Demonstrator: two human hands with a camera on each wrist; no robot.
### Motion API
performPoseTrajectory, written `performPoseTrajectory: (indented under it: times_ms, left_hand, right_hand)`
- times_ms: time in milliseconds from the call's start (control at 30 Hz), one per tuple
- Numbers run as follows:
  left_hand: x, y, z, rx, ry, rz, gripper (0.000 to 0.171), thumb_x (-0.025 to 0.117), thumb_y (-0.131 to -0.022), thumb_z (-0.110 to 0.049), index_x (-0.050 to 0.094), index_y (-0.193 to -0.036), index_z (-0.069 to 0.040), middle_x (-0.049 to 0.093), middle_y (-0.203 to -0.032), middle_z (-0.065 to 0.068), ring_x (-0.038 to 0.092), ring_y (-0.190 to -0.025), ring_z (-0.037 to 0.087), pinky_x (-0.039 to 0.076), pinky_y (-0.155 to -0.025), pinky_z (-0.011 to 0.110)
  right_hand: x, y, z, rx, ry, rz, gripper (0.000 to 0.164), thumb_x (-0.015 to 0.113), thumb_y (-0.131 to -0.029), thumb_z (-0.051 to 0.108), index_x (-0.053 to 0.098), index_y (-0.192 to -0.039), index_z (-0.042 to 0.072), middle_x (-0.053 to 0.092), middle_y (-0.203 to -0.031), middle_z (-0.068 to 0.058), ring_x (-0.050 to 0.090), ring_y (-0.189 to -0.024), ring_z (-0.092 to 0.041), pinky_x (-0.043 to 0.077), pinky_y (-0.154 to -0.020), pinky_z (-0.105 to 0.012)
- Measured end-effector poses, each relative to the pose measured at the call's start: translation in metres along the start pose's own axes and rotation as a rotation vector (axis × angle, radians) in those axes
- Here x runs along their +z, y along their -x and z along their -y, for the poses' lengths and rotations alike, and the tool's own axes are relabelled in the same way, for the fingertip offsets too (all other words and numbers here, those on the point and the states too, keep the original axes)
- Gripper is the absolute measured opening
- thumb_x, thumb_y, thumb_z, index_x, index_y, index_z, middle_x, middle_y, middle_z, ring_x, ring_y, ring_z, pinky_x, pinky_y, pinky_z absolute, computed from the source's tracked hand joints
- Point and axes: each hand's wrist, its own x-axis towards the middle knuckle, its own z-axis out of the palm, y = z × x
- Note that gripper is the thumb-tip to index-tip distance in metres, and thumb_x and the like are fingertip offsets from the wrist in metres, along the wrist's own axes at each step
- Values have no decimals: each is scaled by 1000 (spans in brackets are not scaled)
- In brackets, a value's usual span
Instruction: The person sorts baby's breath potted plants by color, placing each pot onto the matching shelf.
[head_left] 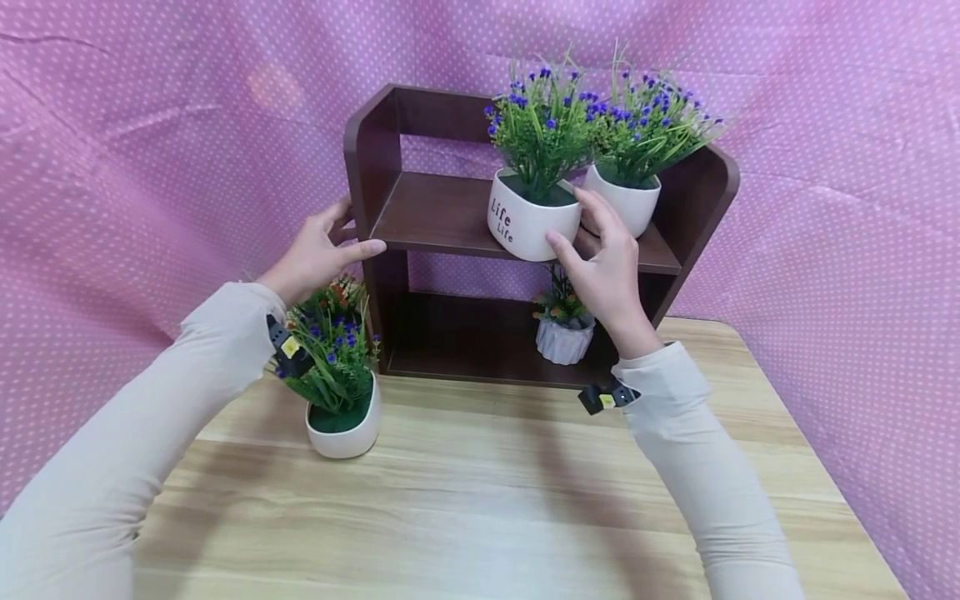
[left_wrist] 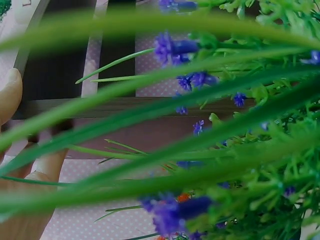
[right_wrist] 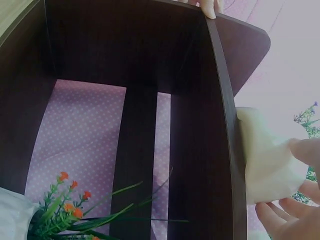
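My right hand [head_left: 611, 262] grips a white flowerpot [head_left: 532, 223] lettered "Life", with grass and purple flowers rising from it. Thumb in front, fingers at its right side, the pot sits at the front edge of the upper board of a dark brown shelf unit [head_left: 442, 208]. In the right wrist view the pot [right_wrist: 272, 155] is against that board. My left hand [head_left: 318, 250] holds the unit's left side panel, thumb on the front edge and fingers behind. Leaves blur across much of the left wrist view. A second white flowerpot [head_left: 626, 204] stands behind my right hand.
A white flowerpot [head_left: 345, 437] with purple flowers stands on the wooden table [head_left: 465, 500], under my left forearm. On the lower shelf is a small ridged white pot [head_left: 564, 342] with orange flowers. Pink dotted cloth [head_left: 187, 125] hangs behind everything.
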Motion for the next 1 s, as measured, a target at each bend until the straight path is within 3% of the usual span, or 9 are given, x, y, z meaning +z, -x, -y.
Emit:
performPoseTrajectory:
  times_ms: [100,333,500,1000]
  left_hand:
    - [0,0,0,6,0,0,83,71,-88,-17,21,-154,-19,31,-155,8,36,-138,29,35,-112,43]
    - [-1,0,1,11,-3,0,83,71,-88,-19,21,-154,-19,31,-155,8,36,-138,29,34,-112,43]
    - [0,-1,1,9,-2,-2,83,71,-88,-19,21,-154,-18,32,-154,8,36,-138,28,35,-112,43]
    - [-1,1,1,-1,-20,1,82,71,-88,-21,21,-154,-20,30,-155,8,34,-139,28,34,-112,44]
  right_hand:
    - [5,2,6,-21,9,-22,51,69,-84,-4,49,-130,-13,48,-135,-28,51,-123,-38,47,-100,-45]
    - [19,-4,-26,-103,112,-46,57,76,-83,17,55,-133,2,50,-138,-15,49,-126,-22,49,-99,-34]
    - [28,-5,-24,-123,148,-36,58,76,-83,21,54,-134,3,50,-140,-14,44,-131,-20,46,-103,-35]
    - [59,-10,-5,-60,170,-34,55,75,-84,27,57,-130,4,50,-139,-13,53,-124,-21,54,-92,-32]
